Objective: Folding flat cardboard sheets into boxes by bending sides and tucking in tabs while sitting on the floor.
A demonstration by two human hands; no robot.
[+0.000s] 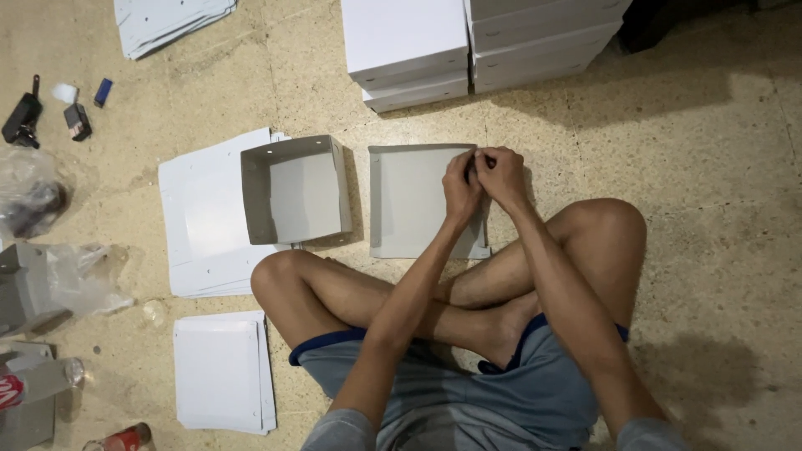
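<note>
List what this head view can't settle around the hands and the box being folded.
- Head view: the corner of the half-folded grey box under the left hand and right hand; the fingers cover it, so the grip is unclear.
- Finished white boxes: cut off by the top edge.
- Small dark items: too small to identify.

A home floor workshop: terrazzo floor [718, 167], stacked white boxes [476, 46], flat cardboard sheets [200, 217].
</note>
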